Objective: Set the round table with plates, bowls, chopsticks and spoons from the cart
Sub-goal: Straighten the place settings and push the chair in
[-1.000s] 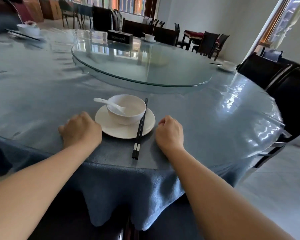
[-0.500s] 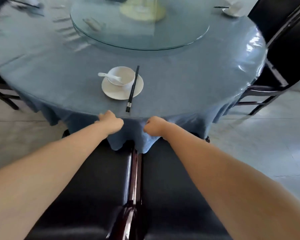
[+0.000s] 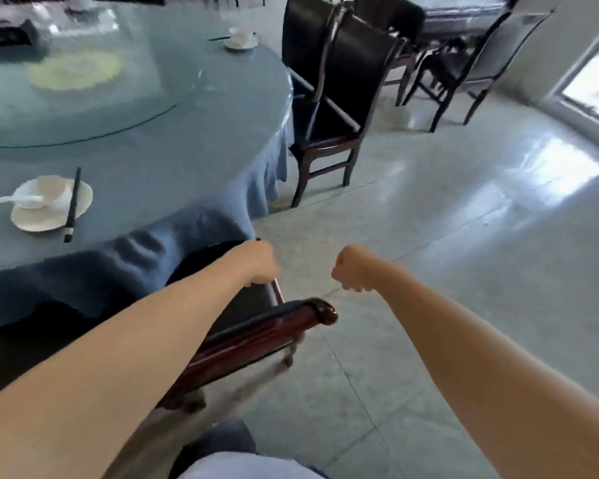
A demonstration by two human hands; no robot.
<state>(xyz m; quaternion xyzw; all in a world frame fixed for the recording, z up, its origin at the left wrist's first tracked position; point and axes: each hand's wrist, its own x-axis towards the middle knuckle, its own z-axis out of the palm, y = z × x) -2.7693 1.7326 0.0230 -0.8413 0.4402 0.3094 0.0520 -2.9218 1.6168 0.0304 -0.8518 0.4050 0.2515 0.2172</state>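
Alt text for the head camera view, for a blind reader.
Two bare forearms reach forward, left hand and right hand fisted and empty, over a dark chair and tiled floor. At left, a blue round table holds a plate with bowl, spoon and chopsticks.

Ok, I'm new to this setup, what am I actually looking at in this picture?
There is no machine: a person wears one camera on the head, looking forward and down along both bare arms. The left grip and right grip are hands, both curled into fists and holding nothing. On the round table lies one setting: a plate with a bowl on it, a spoon in the bowl, chopsticks across the plate's right edge. A dark chair stands below the left arm.
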